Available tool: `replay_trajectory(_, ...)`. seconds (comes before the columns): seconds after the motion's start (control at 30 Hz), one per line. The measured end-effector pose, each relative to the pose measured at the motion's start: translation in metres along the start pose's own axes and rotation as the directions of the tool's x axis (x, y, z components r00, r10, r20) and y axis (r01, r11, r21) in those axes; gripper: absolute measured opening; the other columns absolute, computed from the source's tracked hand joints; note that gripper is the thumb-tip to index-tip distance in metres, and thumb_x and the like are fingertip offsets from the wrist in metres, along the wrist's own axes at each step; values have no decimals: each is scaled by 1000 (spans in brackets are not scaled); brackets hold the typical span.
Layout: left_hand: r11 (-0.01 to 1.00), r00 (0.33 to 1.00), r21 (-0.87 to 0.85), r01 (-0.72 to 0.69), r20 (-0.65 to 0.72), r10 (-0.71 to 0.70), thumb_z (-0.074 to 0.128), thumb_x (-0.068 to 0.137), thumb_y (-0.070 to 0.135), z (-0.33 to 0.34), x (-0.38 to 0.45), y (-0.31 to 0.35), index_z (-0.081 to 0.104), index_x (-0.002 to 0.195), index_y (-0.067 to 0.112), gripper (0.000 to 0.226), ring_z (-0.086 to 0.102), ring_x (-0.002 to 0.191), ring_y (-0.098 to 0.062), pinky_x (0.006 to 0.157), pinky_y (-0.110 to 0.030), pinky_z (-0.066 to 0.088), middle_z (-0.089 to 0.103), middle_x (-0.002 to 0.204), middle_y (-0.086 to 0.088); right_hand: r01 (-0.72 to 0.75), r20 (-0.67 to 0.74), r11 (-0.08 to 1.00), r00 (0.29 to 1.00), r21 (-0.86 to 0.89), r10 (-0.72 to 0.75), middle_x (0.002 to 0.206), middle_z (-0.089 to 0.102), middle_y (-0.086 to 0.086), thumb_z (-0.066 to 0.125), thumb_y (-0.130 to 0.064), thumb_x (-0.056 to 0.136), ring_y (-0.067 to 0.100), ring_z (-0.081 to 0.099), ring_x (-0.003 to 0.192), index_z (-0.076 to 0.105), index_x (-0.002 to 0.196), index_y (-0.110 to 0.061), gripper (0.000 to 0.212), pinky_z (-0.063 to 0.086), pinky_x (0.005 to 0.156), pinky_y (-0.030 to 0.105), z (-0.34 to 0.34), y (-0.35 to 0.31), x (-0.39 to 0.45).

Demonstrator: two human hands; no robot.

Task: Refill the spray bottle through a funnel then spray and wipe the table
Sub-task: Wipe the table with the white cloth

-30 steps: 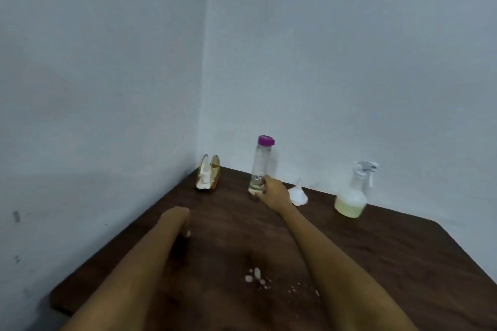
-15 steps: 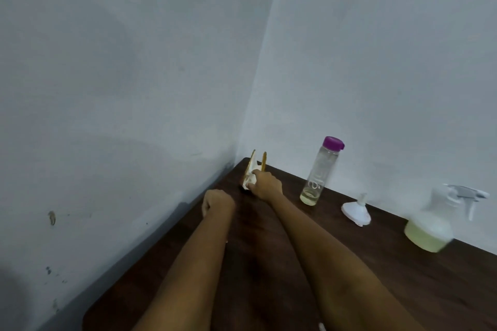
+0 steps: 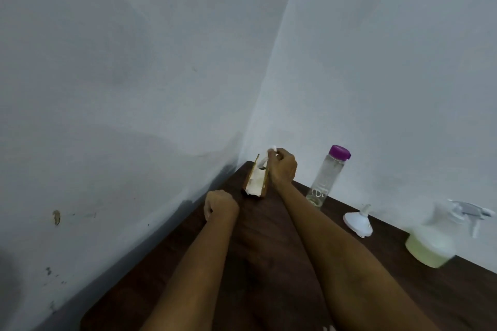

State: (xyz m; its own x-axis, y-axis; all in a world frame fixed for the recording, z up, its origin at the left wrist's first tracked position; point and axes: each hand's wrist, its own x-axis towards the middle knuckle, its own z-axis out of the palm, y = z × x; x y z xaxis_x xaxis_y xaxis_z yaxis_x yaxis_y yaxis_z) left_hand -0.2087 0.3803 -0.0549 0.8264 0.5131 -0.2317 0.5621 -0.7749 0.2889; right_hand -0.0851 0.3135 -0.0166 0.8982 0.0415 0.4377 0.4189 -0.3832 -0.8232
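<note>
While the right hand [image 3: 282,166] pinches a white tissue [image 3: 271,150] above the holder [image 3: 255,180] at the tabletop's [image 3: 269,263] far corner, its fingers curl tight. The left hand [image 3: 220,205] rests fisted nearby, holding nothing visible.

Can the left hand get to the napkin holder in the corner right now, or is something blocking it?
Probably yes. The left hand rests curled on the table just short of the napkin holder, with bare tabletop between them. The right hand is pinching a napkin at the holder's top, so the near end stays free.
</note>
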Motion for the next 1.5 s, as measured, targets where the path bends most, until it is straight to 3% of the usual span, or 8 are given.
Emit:
replay_trajectory(0.07, 998, 997, 52, 28, -80, -24, 53, 96, 21, 4, -5, -6, 57, 130, 11, 35, 60, 119, -15, 84, -19, 52, 59, 131, -3, -114, 43, 966, 993, 234, 107, 62, 50, 1, 54, -11, 87, 18, 48, 69, 59, 70, -6, 18, 37, 60, 27, -20, -13, 3)
replay_trajectory(0.17, 978, 993, 208, -26, -106, 49, 67, 87, 35, 2, -29, -20, 55, 130, 14, 49, 60, 120, -16, 91, -25, 50, 59, 132, -3, -356, 202, 817, 934, 455, 294, 77, 56, 5, 51, -7, 86, 24, 52, 85, 57, 72, -7, 15, 42, 75, 34, -63, -28, -5)
replay_trajectory(0.3, 959, 986, 277, -64, -130, 104, 67, 82, 50, 2, -69, -32, 52, 133, 17, 62, 57, 125, -17, 96, -29, 49, 56, 136, -2, -541, 400, 720, 832, 435, 384, 102, 61, 14, 46, -15, 89, 28, 58, 89, 56, 104, -4, 21, 48, 64, 31, -133, -20, -39)
replay_trajectory(0.4, 947, 987, 314, -70, -118, 112, 66, 86, 41, 10, -106, -33, 55, 132, 18, 53, 57, 125, -15, 95, -28, 49, 58, 135, 0, -501, 241, 766, 865, 403, 440, 118, 61, 18, 48, -15, 90, 29, 58, 103, 55, 115, -2, 29, 51, 82, 38, -195, -1, -68)
replay_trajectory(0.63, 946, 977, 312, -83, 211, 17, 60, 77, 66, 15, -207, -3, 50, 135, 23, 74, 54, 126, -13, 103, -24, 45, 53, 138, 7, -344, -268, 932, 914, -117, 304, 122, 58, 26, 44, -16, 97, 34, 56, 107, 52, 119, 8, 33, 42, 83, 34, -349, 46, -151)
replay_trajectory(0.77, 922, 971, 365, -134, 234, 48, 63, 77, 64, 36, -236, 7, 45, 140, 19, 79, 51, 129, -13, 107, -26, 43, 48, 143, 5, -168, -232, 859, 971, -484, 59, 103, 64, 28, 36, -20, 101, 43, 61, 96, 52, 112, 4, 30, 45, 73, 38, -409, 77, -211)
replay_trajectory(0.93, 873, 979, 444, -202, 81, 185, 61, 89, 46, 53, -262, 5, 48, 137, 16, 58, 54, 127, -17, 100, -28, 49, 50, 141, -1, -136, 72, 620, 952, -773, 299, 119, 65, 17, 35, -15, 100, 28, 59, 113, 62, 114, -1, 33, 41, 94, 30, -397, 130, -275)
replay_trajectory(1.5, 954, 985, 282, -105, 160, 62, 80, 73, 41, 44, -232, 6, 42, 133, 14, 76, 57, 124, -17, 104, -29, 46, 55, 135, -2, -196, 106, 743, 935, -640, 338, 124, 63, 14, 34, -20, 101, 27, 55, 119, 64, 119, -4, 38, 37, 100, 29, -322, 108, -261)
